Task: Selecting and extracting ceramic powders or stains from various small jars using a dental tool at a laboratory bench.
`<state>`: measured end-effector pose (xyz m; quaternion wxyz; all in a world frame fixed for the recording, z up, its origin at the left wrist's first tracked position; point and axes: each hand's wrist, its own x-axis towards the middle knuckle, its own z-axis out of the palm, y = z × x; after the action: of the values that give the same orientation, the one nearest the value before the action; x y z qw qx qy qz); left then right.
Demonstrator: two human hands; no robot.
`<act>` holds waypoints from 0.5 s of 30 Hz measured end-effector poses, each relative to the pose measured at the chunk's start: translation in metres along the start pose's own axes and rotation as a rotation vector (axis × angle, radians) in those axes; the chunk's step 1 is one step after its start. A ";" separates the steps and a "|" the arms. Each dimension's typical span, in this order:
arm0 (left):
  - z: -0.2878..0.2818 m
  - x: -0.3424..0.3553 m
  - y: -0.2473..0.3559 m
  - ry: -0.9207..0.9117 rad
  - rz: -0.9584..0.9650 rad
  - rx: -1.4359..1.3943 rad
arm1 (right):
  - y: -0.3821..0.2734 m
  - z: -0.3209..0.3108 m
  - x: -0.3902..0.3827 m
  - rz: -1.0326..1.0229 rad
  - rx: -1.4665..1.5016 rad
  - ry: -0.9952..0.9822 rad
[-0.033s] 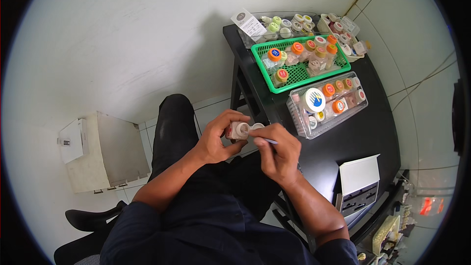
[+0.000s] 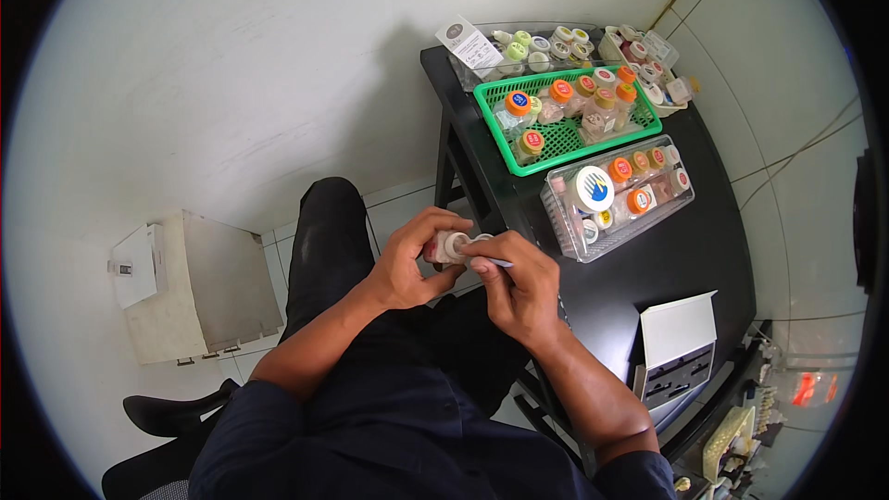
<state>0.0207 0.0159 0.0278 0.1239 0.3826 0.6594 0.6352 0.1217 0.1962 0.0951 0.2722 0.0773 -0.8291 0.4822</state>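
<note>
My left hand grips a small clear jar with pinkish contents, held tilted above my lap near the black table's edge. Its white rim faces right, and a white round piece, perhaps its lid, shows behind my right fingers. My right hand pinches a slim metal tool, whose tip is at or inside the jar's mouth; the exact tip is hard to make out.
On the black table stand a green basket and clear tray of lidded jars, further jar trays behind and an open white case. A white box is left, cluttered shelving lower right.
My right hand has shifted slightly left, bringing the tool further into the jar's mouth. My left hand and the jar stay about where they were.
</note>
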 end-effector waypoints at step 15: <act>0.003 -0.007 -0.013 -0.123 -0.139 -0.044 | -0.001 -0.006 0.002 -0.143 -0.142 -0.112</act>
<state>0.0226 0.0147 0.0136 0.2164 0.3713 0.6614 0.6147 0.1226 0.2010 0.0991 0.2640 0.1437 -0.8674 0.3966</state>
